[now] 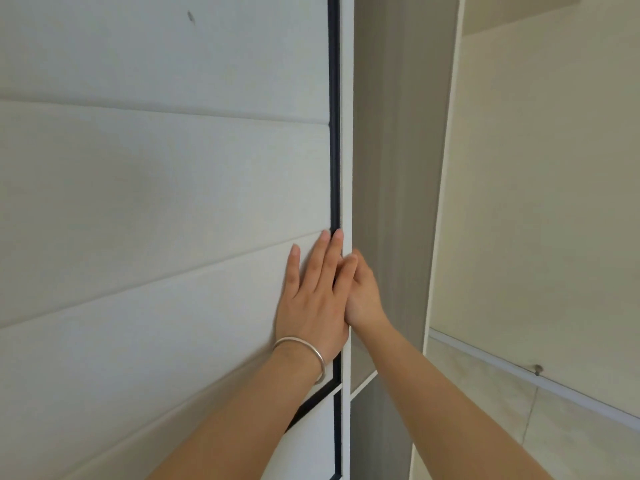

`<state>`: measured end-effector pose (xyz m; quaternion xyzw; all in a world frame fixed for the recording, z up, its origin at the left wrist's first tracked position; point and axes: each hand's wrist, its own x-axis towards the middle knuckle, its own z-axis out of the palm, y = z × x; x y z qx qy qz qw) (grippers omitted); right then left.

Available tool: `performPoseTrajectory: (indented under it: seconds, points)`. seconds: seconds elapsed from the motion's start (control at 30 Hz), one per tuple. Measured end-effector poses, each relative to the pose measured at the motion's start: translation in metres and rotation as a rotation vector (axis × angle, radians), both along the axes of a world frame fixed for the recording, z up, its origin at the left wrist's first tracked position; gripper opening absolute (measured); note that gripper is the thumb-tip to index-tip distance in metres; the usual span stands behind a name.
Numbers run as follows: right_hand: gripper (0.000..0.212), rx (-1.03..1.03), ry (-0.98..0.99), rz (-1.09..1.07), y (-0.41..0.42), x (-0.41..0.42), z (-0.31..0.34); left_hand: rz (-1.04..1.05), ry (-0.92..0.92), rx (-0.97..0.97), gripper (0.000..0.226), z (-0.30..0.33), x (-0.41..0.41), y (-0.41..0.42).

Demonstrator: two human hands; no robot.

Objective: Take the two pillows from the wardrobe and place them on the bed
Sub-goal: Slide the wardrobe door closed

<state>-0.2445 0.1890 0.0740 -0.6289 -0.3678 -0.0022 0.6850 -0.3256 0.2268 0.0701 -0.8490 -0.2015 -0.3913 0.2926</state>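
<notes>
wardrobe door, white with horizontal panel grooves and a black trim strip just inside its right edge, fills the left of the view; to its right a narrow gap shows the shadowed wardrobe interior and a pale inner panel. no pillows are visible in this opening. left hand, fingers extended and spread flat, is pressed palm-down on the door face beside the right edge, fingertips reaching the black trim; it grasps nothing. a silver bangle circles its wrist. right hand is curled around the door's white right edge, fingers hooked behind it and out of sight, thumb side touching the left hand. below the hands a white shelf edge crosses the gap. at lower right a pale rail slants across the panel.
</notes>
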Motion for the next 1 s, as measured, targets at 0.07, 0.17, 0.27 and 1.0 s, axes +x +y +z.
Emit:
performPoseTrajectory:
  seconds: [0.07, 0.17, 0.27, 1.0]
  points:
    - [0.024, 0.007, 0.010, 0.013, -0.002, 0.012, 0.000, -0.016, -0.002, 0.001, 0.070, 0.000, 0.014, 0.000]
    - [0.023, -0.014, 0.000, 0.014, -0.007, 0.032, 0.002, -0.023, -0.005, -0.006, 0.070, 0.000, 0.036, -0.004]
    - [0.028, -0.048, -0.050, -0.023, -0.012, 0.053, 0.005, -0.018, -0.016, -0.007, 0.071, 0.002, 0.057, -0.009]
    - [0.061, -0.361, -0.697, -0.658, -0.011, 0.200, -0.017, -0.001, 0.113, -0.041, 0.077, 0.003, 0.174, -0.024]
